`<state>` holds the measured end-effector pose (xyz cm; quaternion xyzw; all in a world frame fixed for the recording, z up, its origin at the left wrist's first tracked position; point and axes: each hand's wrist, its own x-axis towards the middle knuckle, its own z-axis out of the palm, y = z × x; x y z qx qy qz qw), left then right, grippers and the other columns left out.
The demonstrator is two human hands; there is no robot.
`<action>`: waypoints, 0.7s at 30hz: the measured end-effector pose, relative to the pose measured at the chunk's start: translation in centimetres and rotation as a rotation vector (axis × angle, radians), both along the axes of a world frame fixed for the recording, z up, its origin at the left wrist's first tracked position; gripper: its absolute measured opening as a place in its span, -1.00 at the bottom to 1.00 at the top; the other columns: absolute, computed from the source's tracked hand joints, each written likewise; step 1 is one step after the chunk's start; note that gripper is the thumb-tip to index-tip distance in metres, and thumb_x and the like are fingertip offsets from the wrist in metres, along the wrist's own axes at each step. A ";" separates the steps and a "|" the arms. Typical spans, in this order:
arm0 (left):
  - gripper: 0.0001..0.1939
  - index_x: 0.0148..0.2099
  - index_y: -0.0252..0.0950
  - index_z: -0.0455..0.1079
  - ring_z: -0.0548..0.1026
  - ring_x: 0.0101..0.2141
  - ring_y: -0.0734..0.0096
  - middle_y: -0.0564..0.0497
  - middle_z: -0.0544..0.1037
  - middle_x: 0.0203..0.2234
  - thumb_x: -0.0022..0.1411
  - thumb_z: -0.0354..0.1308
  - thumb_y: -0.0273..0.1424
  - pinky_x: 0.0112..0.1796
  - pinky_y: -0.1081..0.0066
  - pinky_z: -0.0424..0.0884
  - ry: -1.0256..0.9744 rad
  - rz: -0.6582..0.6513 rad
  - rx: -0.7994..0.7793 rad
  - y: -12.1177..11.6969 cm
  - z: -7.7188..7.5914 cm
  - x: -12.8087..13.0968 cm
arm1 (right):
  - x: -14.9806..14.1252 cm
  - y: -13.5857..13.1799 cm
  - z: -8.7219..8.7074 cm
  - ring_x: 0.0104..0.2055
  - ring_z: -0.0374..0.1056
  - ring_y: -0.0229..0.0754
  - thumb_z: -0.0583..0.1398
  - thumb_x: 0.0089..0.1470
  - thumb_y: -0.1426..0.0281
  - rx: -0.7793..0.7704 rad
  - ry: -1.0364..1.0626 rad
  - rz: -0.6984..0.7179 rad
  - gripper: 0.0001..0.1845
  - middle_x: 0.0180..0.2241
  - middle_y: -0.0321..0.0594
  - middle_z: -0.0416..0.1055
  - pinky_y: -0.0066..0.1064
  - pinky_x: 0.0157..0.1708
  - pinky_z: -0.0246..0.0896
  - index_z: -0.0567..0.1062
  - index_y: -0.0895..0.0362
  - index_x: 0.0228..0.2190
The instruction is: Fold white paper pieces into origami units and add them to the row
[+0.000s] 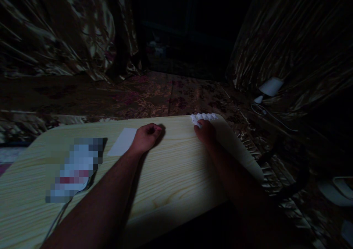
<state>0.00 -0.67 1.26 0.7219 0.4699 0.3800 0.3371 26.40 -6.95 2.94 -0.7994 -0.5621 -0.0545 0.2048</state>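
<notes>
My left hand (145, 137) rests on the pale wooden table (171, 168) as a loose fist, with nothing visible in it. A blank white paper sheet (121, 142) lies flat just to its left, touching the wrist side. My right hand (205, 130) reaches to the table's far right corner, fingers closed on a white folded paper piece with a zigzag, spiky edge (204, 117). Both forearms stretch across the tabletop.
A blurred-out flat item (77, 170) lies on the table's left part, with a thin cable trailing toward the near edge. A white charger and cord (268, 89) lie on the patterned fabric at right. Dark shiny drapes surround the table.
</notes>
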 end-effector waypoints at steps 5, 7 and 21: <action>-0.61 -0.27 -0.30 0.47 0.45 -0.45 0.39 -0.02 0.57 -0.43 0.10 0.11 -0.07 -0.41 0.42 0.32 0.003 -0.009 -0.009 0.2 -0.2 -0.1 | 0.1 0.1 -0.1 -0.15 0.32 -0.15 0.07 0.09 0.28 -0.002 -0.006 0.015 -0.69 -0.15 -0.14 0.45 -0.41 -0.18 0.17 0.47 0.08 -0.16; -0.63 -0.26 -0.29 0.47 0.44 -0.47 0.41 -0.02 0.57 -0.42 0.11 0.11 -0.08 -0.42 0.43 0.32 -0.002 -0.011 -0.015 0.3 -0.4 -0.1 | 0.2 0.1 -0.2 -0.13 0.32 -0.15 0.08 0.08 0.29 0.014 -0.010 0.026 -0.69 -0.15 -0.14 0.45 -0.40 -0.15 0.17 0.48 0.08 -0.16; -0.62 -0.25 -0.30 0.47 0.45 -0.45 0.39 -0.04 0.58 -0.40 0.11 0.11 -0.08 -0.41 0.42 0.33 0.004 -0.014 -0.005 0.4 -0.5 -0.1 | 0.1 0.0 -0.4 -0.12 0.33 -0.14 0.06 0.10 0.29 0.008 -0.026 0.016 -0.68 -0.13 -0.15 0.43 -0.38 -0.13 0.19 0.47 0.07 -0.14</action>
